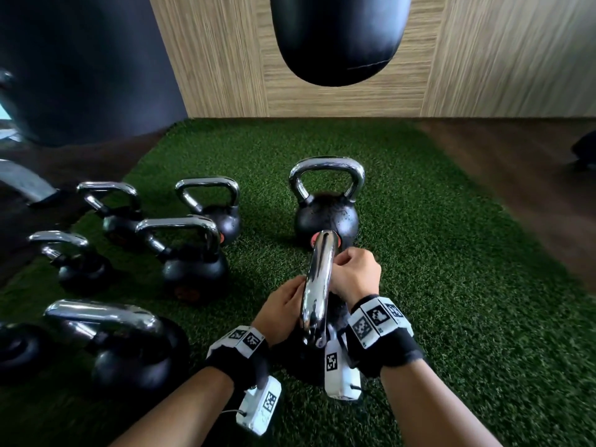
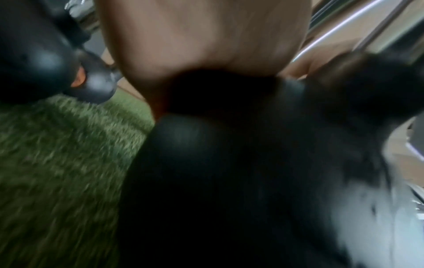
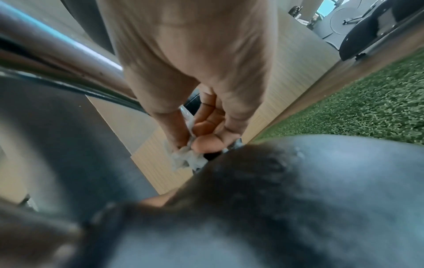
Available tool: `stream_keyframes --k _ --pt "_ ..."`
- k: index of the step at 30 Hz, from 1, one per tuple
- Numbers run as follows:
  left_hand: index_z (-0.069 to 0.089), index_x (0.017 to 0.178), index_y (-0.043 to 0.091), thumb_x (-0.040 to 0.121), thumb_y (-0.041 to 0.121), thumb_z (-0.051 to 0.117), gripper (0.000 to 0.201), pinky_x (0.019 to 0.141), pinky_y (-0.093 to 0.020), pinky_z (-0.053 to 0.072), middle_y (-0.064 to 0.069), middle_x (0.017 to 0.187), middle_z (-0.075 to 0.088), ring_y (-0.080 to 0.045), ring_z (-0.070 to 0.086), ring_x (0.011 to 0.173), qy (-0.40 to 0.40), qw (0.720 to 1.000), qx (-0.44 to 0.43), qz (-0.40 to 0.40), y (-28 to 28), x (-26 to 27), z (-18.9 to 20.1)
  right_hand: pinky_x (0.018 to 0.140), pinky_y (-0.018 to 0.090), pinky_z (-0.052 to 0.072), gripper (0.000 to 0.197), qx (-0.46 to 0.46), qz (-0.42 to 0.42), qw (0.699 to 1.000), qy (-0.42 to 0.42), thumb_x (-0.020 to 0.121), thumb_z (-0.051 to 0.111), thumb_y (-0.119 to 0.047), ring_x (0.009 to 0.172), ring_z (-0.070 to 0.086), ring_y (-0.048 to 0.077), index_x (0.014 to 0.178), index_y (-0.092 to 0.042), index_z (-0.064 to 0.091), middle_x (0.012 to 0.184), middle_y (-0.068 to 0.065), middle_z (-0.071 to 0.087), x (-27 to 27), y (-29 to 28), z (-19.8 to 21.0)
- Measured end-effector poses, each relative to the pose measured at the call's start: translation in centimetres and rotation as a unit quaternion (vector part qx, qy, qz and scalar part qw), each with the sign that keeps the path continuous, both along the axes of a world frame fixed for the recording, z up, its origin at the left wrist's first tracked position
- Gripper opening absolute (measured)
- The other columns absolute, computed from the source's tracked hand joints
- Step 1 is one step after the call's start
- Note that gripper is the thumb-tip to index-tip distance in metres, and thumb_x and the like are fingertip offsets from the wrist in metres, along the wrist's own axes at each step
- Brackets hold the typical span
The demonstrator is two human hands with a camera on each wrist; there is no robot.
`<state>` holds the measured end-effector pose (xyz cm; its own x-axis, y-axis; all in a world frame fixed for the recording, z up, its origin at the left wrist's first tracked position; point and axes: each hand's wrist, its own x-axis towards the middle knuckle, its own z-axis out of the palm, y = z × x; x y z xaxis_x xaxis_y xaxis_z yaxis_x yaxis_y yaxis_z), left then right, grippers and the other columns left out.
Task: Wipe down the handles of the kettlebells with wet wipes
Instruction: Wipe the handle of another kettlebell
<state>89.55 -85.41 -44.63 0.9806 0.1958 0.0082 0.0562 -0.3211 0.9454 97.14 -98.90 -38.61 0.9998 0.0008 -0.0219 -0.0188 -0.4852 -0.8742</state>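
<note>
A black kettlebell stands on the turf right in front of me, its chrome handle (image 1: 317,285) seen end-on. My left hand (image 1: 295,293) grips the handle from the left side; the left wrist view is blurred and shows only the palm (image 2: 206,36) and the black ball (image 2: 206,163). My right hand (image 1: 342,264) is at the handle's right side, near its far leg. In the right wrist view its fingers (image 3: 201,143) pinch a crumpled white wet wipe (image 3: 187,160) just above the black ball (image 3: 309,199).
Another kettlebell (image 1: 325,204) stands just beyond the held one. Several more kettlebells (image 1: 190,253) crowd the turf to the left. A black punching bag (image 1: 338,37) hangs ahead above the green turf (image 1: 451,285). Dark wood floor (image 1: 532,175) borders the right.
</note>
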Motion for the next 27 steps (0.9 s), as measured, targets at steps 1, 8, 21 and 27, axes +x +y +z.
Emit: stream_keyframes --k 1,8,21,27 --pt "0.069 0.087 0.058 0.087 0.046 0.049 0.023 0.081 -0.032 0.049 0.022 0.076 0.072 -0.004 0.064 0.080 0.017 0.998 0.053 -0.018 0.3 0.0 0.6 0.051 0.018 0.038 0.016 0.003 0.006 1.000 0.016 0.074 0.074 -0.026 0.061 0.055 0.007 0.066 -0.017 0.064 0.064 -0.007 0.062 -0.1 0.0 0.1" --pt "0.073 0.105 0.049 0.073 0.098 0.038 0.068 0.088 -0.023 0.048 0.031 0.102 0.073 0.006 0.068 0.099 -0.020 0.988 0.151 -0.002 1.7 -2.8 9.6 0.056 0.009 0.040 0.021 -0.046 0.110 0.985 -0.122 0.087 0.074 -0.010 0.072 0.057 0.016 0.104 -0.005 0.062 0.088 0.004 0.065 -0.2 -3.0 2.5" --pt "0.062 0.108 0.027 0.061 0.042 0.083 0.054 0.068 -0.026 0.052 0.008 0.094 0.070 -0.017 0.069 0.088 0.069 0.895 0.436 -0.062 -2.7 -3.1 14.4 0.076 0.030 0.052 0.015 -0.330 0.330 0.859 -0.212 0.098 0.057 -0.027 0.094 0.067 0.029 0.105 -0.019 0.069 0.102 0.008 0.067 1.0 -2.8 8.3" --pt "0.046 0.149 0.040 0.065 0.019 0.088 0.097 0.099 -0.027 0.046 0.009 0.128 0.060 -0.010 0.056 0.119 0.094 0.857 0.464 -0.202 1.0 -0.5 16.6 0.070 0.024 0.050 0.016 -0.354 0.276 0.881 -0.148 0.087 0.062 -0.010 0.092 0.070 0.024 0.099 -0.018 0.068 0.098 0.004 0.070 -0.6 -6.3 8.9"
